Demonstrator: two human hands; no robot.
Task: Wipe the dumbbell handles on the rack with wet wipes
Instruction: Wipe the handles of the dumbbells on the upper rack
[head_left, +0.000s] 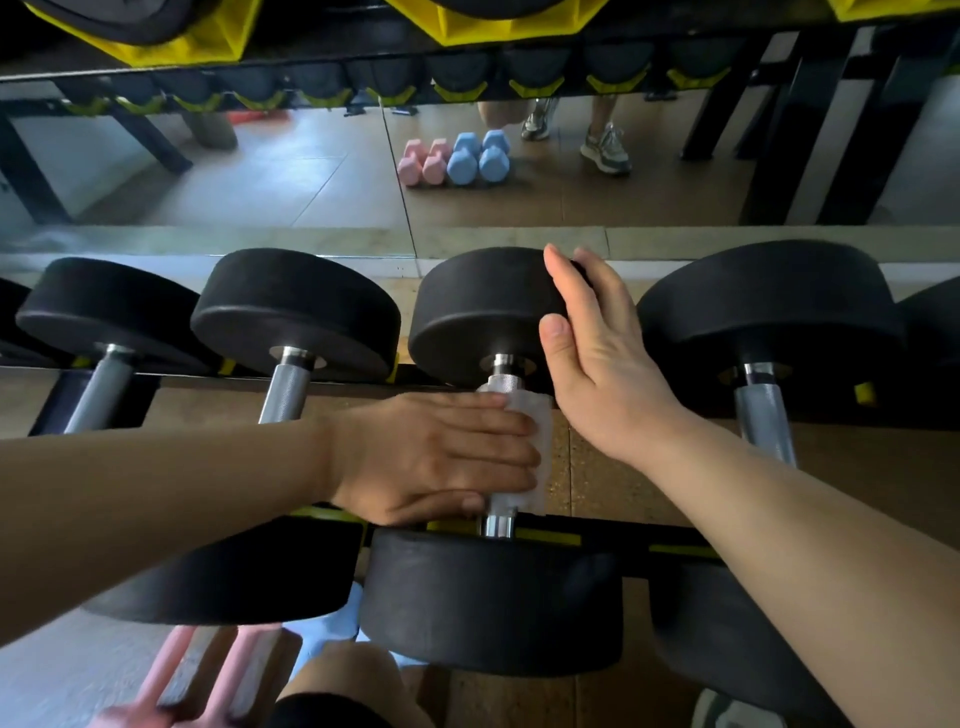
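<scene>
- The person's left hand is closed around a wet wipe. The fingers curl over the top and the thumb comes from below, so the wipe is folded around the handle of one dumbbell.
- The right hand lies on the far weight head of this same dumbbell. Its fingers are rather straight along the rim and the thumb touches the near face. It looks like it steadies the weight and does not really grasp it.
- The wipe covers the middle and lower part of the handle. A short piece of bare metal shows above it, and another piece below it, near the closer weight head.
- The dumbbell lies in its place on the rack, between a neighbour on the left and a neighbour on the right. Both of their handles are bare.
- I judge the step in hand is the wiping of this one handle, while the other handles in this row wait for their turn.
- The next move probably needs the left hand to slide or twist the wipe along the whole handle, up to both ends, while the right hand keeps the dumbbell from rolling.
- Behind the rack a mirror shows small pink and blue dumbbells on the floor.
</scene>
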